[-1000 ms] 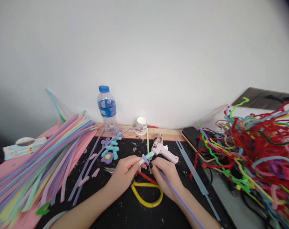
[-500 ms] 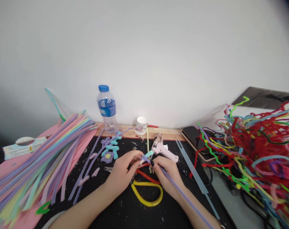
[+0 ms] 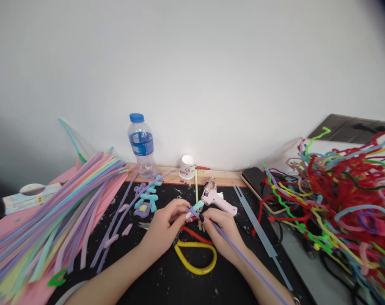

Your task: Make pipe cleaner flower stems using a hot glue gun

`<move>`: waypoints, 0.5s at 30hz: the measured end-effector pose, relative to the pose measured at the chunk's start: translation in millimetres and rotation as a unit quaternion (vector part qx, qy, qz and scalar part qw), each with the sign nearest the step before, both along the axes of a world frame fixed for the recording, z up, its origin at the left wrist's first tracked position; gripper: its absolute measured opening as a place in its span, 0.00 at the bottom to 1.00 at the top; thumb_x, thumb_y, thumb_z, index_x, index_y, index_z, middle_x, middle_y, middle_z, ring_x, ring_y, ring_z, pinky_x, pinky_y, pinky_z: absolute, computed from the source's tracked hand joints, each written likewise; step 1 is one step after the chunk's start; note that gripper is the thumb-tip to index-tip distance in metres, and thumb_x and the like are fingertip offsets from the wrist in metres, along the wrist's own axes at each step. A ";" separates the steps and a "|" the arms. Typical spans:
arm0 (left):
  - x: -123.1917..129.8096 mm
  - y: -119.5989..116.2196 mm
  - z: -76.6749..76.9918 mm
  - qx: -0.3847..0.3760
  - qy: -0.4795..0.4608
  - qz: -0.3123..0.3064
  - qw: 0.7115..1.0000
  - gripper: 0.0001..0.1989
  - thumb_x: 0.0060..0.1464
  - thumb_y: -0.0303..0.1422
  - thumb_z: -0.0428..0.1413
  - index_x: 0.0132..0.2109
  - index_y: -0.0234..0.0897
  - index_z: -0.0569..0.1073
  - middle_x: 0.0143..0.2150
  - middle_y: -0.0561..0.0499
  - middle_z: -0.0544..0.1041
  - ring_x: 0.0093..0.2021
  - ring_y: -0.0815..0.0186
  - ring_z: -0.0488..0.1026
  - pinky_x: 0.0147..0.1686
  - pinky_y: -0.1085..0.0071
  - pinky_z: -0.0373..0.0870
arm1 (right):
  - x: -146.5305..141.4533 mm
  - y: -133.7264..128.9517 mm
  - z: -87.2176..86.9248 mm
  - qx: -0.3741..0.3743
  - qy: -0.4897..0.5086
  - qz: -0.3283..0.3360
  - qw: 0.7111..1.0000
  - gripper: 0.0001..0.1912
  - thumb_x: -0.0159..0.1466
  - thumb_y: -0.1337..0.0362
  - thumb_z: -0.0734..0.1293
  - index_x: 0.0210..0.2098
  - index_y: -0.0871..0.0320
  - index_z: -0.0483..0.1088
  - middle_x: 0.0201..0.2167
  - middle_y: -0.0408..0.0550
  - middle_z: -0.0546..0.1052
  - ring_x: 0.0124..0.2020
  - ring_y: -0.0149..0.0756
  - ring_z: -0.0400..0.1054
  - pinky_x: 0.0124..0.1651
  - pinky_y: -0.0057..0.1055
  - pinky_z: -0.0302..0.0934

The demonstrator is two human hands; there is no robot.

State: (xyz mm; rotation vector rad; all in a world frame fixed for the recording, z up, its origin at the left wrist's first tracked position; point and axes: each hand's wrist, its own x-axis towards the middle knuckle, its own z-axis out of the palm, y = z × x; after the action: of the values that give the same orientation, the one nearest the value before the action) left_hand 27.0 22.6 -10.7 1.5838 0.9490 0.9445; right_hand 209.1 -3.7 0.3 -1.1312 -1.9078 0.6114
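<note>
Between my fingertips is a small pipe cleaner piece (image 3: pixel 198 206) in light teal and purple. My left hand (image 3: pixel 167 224) pinches its left side, thumb against fingers. A long purple pipe cleaner (image 3: pixel 240 253) runs from it through my right hand (image 3: pixel 222 228), whose dark-nailed thumb presses on the strand, and on along the right forearm. Just behind my hands lies a pale pink glue gun (image 3: pixel 218 200). Beneath them are pliers with one yellow and one red handle (image 3: pixel 195 270). The exact joint between the fingers is partly hidden.
Pastel pipe cleaners (image 3: pixel 75 212) lie heaped at left; a tangled colourful heap (image 3: pixel 345 203) fills the right. A water bottle (image 3: pixel 141 146) and paper cup (image 3: pixel 188 167) stand by the wall. A teal and purple pipe cleaner figure (image 3: pixel 147 199) lies left of centre, a phone (image 3: pixel 256 180) at right.
My fingers have shifted slightly around the small piece, and a pale bit now shows by the left thumb. Both hands stay in nearly the same place; the view has moved a little.
</note>
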 end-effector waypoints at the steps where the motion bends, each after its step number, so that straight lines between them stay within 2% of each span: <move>1: 0.1 0.2 0.5 -0.006 -0.005 0.001 1.000 0.06 0.57 0.30 0.52 0.42 0.38 0.68 0.37 0.51 0.78 0.37 0.65 0.76 0.40 0.71 0.71 | 0.0 -0.1 0.3 -0.001 0.001 0.003 1.000 0.12 0.64 0.71 0.58 0.24 0.59 0.64 0.21 0.42 0.68 0.24 0.29 0.61 0.28 0.25 0.54; 11: 0.7 0.1 4.0 -0.034 -0.034 0.006 0.999 0.02 0.55 0.30 0.54 0.36 0.36 0.70 0.32 0.51 0.77 0.34 0.65 0.75 0.36 0.70 0.70 | 0.8 0.5 -1.0 -0.004 0.000 0.004 1.000 0.12 0.64 0.70 0.58 0.25 0.59 0.66 0.21 0.43 0.68 0.24 0.30 0.62 0.28 0.26 0.55; 15: 1.8 0.5 3.6 -0.077 -0.063 0.009 0.995 0.04 0.53 0.31 0.55 0.33 0.35 0.69 0.29 0.52 0.76 0.31 0.67 0.74 0.34 0.72 0.70 | 1.4 1.6 -1.9 -0.013 0.003 -0.001 1.000 0.12 0.64 0.70 0.58 0.24 0.59 0.66 0.21 0.43 0.69 0.24 0.30 0.62 0.28 0.26 0.55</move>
State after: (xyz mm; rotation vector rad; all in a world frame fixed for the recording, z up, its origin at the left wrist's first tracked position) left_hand 28.9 23.1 -7.2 1.3730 0.9272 0.9497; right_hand 210.6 -2.1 -1.7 -1.1462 -1.8996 0.6395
